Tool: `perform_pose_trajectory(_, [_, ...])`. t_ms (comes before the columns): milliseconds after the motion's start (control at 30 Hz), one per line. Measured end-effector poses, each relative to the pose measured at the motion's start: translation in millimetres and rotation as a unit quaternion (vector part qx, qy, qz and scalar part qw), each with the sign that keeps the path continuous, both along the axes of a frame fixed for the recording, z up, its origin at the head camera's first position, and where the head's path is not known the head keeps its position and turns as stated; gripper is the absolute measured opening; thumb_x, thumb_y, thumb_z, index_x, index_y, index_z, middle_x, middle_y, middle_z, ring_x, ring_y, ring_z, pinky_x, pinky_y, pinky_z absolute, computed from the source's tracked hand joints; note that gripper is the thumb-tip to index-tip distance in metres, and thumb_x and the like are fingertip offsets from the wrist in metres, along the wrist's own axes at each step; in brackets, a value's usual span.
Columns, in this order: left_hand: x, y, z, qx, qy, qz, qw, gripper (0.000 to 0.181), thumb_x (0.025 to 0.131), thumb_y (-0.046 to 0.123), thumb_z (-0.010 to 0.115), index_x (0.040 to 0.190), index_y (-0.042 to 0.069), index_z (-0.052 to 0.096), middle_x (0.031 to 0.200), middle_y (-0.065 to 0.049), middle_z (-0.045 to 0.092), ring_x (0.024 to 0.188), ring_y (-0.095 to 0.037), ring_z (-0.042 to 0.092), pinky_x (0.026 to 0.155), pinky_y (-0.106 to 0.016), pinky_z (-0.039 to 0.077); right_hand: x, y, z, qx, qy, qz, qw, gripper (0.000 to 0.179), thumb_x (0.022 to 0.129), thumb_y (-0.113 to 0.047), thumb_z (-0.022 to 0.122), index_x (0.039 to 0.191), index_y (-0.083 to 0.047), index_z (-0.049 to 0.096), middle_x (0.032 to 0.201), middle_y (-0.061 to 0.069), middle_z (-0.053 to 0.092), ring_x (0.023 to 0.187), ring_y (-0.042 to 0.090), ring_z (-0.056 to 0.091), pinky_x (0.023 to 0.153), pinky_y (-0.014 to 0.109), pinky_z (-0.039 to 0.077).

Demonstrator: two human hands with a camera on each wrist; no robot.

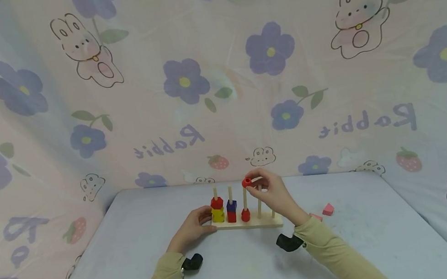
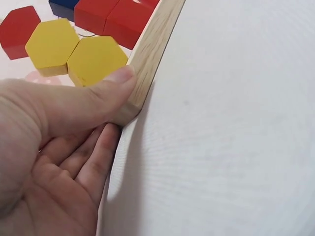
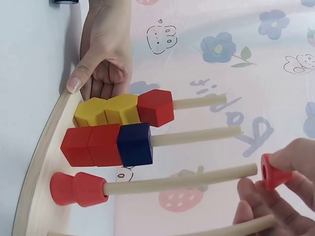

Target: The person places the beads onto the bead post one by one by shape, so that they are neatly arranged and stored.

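Observation:
A wooden peg board (image 1: 250,225) with a row of upright pegs lies on the table. My left hand (image 1: 192,229) grips its left end, with the thumb (image 2: 110,91) on the wood. Between thumb and fingers, my right hand (image 1: 274,193) pinches a red tapered bead (image 3: 273,173), its hole facing the tip of the third peg (image 3: 197,183), just off it. Low on that peg sit red tapered beads (image 3: 78,189). The leftmost peg carries yellow hexagonal blocks (image 3: 106,112) under a red hexagonal block (image 3: 156,107). Beside it, red square blocks (image 3: 91,145) stand below a dark blue one (image 3: 135,144).
To the right of the board, pink blocks (image 1: 328,209) lie on the white table (image 1: 238,271), partly behind the right forearm. Two more pegs (image 1: 259,206) rise at the board's right side. A curtain (image 1: 228,111) printed with rabbits and flowers hangs behind the table.

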State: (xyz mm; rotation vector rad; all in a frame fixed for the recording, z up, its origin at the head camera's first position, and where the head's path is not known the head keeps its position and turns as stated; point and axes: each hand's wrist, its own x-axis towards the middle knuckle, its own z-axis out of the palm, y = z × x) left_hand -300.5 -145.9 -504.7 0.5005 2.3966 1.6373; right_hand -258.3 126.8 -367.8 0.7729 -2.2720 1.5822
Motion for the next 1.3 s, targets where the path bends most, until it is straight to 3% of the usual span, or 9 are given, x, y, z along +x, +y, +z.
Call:
perform_pose_trajectory(267, [0.0,-1.7,-1.8,0.011,-0.007,-0.014,0.9998,0.060,0.079,0.007,0.077,0.133,0.003,0.049,0.135,-0.015,0.051,0.122,-0.031,0.051,0.103,-0.042,0.041,-17.8,-2,-29.1,0.027,0.009,-0.040,0.9988,0.025,0.086,-0.003,0.070,0.109,-0.007,0.064,0.101,0.007,0.065,0.078,0.020,0.063,0.060,0.024,0.047])
perform_pose_trajectory(433, [-2.1,-2.6,-3.2,0.019,-0.006,-0.016,0.9997,0.061,0.078,0.006,0.078,0.132,0.002,0.050,0.132,-0.014,0.053,0.120,-0.029,0.052,0.103,-0.040,0.042,-21.8,-4,-46.1,0.013,-0.004,-0.053,0.9985,0.025,0.083,-0.004,0.073,0.106,-0.008,0.064,0.096,0.003,0.066,0.080,0.018,0.062,0.064,0.027,0.052])
perform_pose_trajectory(633, [-3.7,-3.9,-4.1,0.018,-0.004,-0.019,0.9996,0.061,0.078,0.007,0.079,0.131,0.003,0.051,0.131,-0.012,0.054,0.118,-0.028,0.054,0.103,-0.040,0.042,-18.7,-11,-67.3,-0.028,-0.007,-0.084,0.9960,0.037,0.080,-0.001,0.076,0.112,-0.003,0.057,0.098,0.009,0.067,0.087,0.024,0.063,0.078,0.040,0.055])
perform_pose_trajectory(833, [-4.5,-4.0,-5.0,0.016,0.000,-0.019,0.9997,0.062,0.077,0.008,0.080,0.131,0.002,0.051,0.131,-0.013,0.054,0.117,-0.027,0.055,0.103,-0.038,0.042,0.5,-17,-66.3,-0.062,-0.047,-0.081,0.9937,0.041,0.078,0.008,0.073,0.112,0.007,0.051,0.098,0.025,0.065,0.086,0.040,0.063,0.080,0.055,0.052])
perform_pose_trajectory(967, [-5.2,-4.4,-5.9,0.015,-0.001,-0.017,0.9997,0.061,0.077,0.007,0.080,0.130,0.002,0.052,0.130,-0.013,0.055,0.116,-0.027,0.056,0.102,-0.039,0.042,4.5,-18,-73.6,-0.060,-0.098,-0.079,0.9902,0.038,0.078,0.010,0.071,0.111,0.011,0.052,0.098,0.027,0.064,0.090,0.042,0.062,0.079,0.046,0.054])
perform_pose_trajectory(1133, [-6.1,-4.8,-5.5,0.016,-0.003,-0.017,0.9997,0.060,0.077,0.008,0.080,0.130,0.003,0.052,0.129,-0.012,0.055,0.117,-0.027,0.056,0.102,-0.038,0.043,-7.5,-17,-98.8,-0.055,-0.113,-0.094,0.9875,0.032,0.077,0.008,0.073,0.106,0.009,0.059,0.096,0.021,0.066,0.091,0.035,0.062,0.074,0.025,0.053])
perform_pose_trajectory(1300, [-5.5,-4.7,-4.7,0.014,-0.010,-0.017,0.9997,0.063,0.076,0.009,0.081,0.131,0.003,0.051,0.130,-0.012,0.055,0.117,-0.026,0.055,0.101,-0.036,0.044,-15.6,-14,-115.8,-0.052,-0.121,-0.107,0.9856,0.033,0.078,0.002,0.075,0.108,0.002,0.061,0.100,0.012,0.066,0.096,0.030,0.062,0.079,0.030,0.054])
